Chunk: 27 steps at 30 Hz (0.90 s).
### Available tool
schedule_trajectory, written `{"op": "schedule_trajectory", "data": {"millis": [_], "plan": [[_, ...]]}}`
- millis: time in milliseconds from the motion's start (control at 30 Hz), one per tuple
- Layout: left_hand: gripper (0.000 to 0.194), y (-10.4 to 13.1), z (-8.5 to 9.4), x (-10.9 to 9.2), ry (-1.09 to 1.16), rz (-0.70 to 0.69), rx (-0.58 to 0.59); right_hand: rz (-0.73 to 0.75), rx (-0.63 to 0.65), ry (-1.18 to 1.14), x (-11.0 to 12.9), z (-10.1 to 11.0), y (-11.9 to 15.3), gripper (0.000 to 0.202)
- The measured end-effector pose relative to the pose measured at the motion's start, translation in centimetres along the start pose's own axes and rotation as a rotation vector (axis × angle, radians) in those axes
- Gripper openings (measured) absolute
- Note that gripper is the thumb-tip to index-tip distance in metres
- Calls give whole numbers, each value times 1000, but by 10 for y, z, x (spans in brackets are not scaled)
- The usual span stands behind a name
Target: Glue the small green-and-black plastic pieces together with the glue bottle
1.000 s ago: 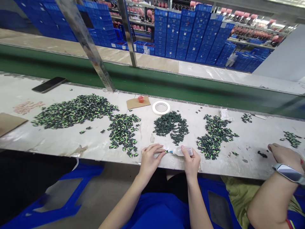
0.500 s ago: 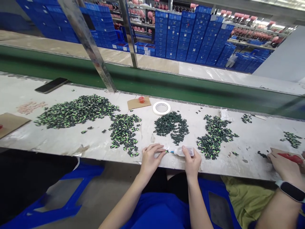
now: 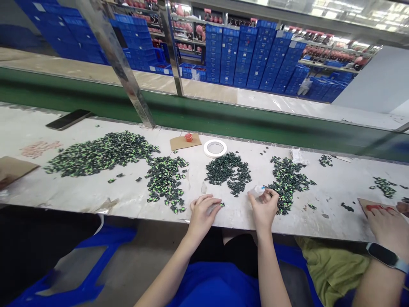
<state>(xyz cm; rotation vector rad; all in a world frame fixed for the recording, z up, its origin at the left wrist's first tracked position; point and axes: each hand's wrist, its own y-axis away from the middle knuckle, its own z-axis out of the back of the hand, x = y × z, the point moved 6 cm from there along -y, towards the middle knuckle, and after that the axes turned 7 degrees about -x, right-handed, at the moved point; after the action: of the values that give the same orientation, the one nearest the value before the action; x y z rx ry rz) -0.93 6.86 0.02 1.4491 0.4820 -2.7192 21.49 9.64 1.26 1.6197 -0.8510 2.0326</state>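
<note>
My left hand (image 3: 202, 214) rests at the table's front edge, thumb and forefinger pinched on a small black-and-green piece (image 3: 222, 205). In my right hand (image 3: 264, 213) is a small clear squeeze bottle (image 3: 256, 191), its blue tip pointing up and to the right. The fingertips of that hand are at the left edge of a pile of black-and-green pieces (image 3: 287, 181); whether they grip one I cannot tell. Beyond and between my hands lies a pile of dark, short rod-like pieces (image 3: 222, 169). Another black-and-green pile (image 3: 165, 179) is left of my left hand.
A white tape roll (image 3: 215, 141) and a red cup (image 3: 188, 137) on cardboard (image 3: 177, 144) stand behind. Farther left are a large pile (image 3: 105, 154) and a phone (image 3: 69, 119). At right, a co-worker's hand (image 3: 385, 224) touches something red. A metal post (image 3: 128, 79) rises behind.
My right hand has drawn the bottle away from the pinched piece, rightward to the pile, and its tip has swung from left to upper right. My left hand stays in place.
</note>
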Motion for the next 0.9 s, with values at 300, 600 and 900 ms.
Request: {"op": "schedule_trajectory", "data": {"millis": [300,600,900], "plan": [[10,2,-3,-2,-72,-64,-19,557,-124,213,35,9,32,21],[10,1,-4,-3,-60,-60,-16,625,319,535,17,-43,42,37],[13,-5,-2,-6,41,37,-34,493,451,378,27,-41,36,39]]}}
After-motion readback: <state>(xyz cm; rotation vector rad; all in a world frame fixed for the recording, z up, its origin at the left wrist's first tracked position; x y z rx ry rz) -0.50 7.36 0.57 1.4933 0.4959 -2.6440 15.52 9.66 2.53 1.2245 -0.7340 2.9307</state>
